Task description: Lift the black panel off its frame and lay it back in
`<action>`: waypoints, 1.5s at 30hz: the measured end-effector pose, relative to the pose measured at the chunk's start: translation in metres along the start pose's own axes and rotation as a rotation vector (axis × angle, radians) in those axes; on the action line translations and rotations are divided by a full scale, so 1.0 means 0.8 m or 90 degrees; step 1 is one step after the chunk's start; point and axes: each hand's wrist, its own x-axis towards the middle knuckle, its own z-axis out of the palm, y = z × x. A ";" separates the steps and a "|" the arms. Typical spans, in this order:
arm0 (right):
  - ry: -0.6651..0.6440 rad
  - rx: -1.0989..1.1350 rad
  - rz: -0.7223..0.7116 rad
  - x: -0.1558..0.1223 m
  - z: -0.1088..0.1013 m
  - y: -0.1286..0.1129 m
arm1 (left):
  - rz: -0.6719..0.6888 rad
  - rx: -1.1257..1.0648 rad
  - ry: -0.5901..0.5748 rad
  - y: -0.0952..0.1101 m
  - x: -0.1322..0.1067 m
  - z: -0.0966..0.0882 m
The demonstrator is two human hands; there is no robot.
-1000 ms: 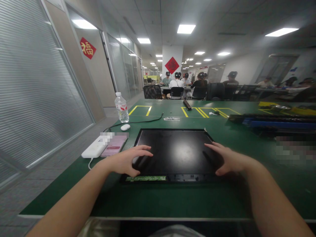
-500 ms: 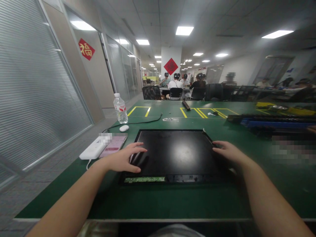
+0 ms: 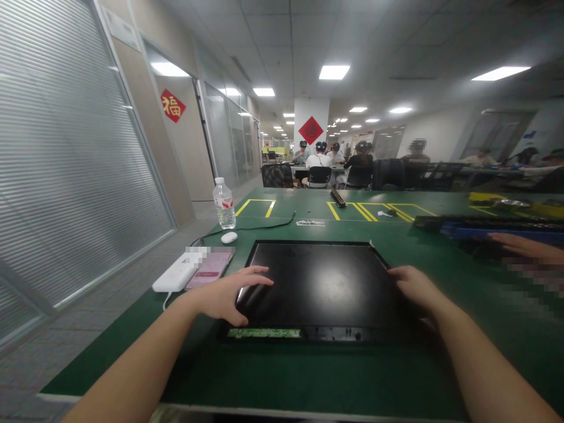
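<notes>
A black flat display panel [image 3: 317,282] lies face up in a dark frame on the green table. A green circuit board strip [image 3: 264,333] shows along its near edge, on the left. My left hand [image 3: 229,294] is over the panel's left edge, with fingers stretched across the screen and thumb apart near the lower left corner. At the right edge, my right hand [image 3: 414,288] grips the frame with its fingertips. Its lower fingers are shaded and partly hidden.
Left of the panel are a white power bank [image 3: 178,273], a phone [image 3: 209,270], a white earbud case [image 3: 229,237] and a water bottle [image 3: 224,202]. A black cable [image 3: 264,226] runs behind. Another person's hand [image 3: 524,244] is at right, near dark and blue parts [image 3: 458,229].
The view has tilted up slightly, so everything sits lower. My right hand has closed at the panel's right edge. The other person's hand has come into view at right.
</notes>
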 end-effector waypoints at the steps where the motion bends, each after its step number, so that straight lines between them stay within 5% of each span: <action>1: 0.008 0.003 0.005 0.000 0.001 0.000 | 0.001 -0.006 -0.002 0.001 0.000 0.000; 14: 0.025 0.077 -0.025 -0.001 0.007 -0.001 | 0.018 -0.008 0.004 -0.004 -0.002 0.006; 20: 0.010 0.099 -0.013 -0.001 0.008 -0.001 | -0.064 -0.014 0.012 -0.006 0.000 0.000; 27: 0.017 0.101 0.008 0.001 0.008 0.000 | -0.171 0.090 0.161 -0.026 0.015 0.012; 45: 0.052 0.138 0.016 0.021 0.024 0.022 | -0.294 0.114 0.196 -0.018 0.022 0.012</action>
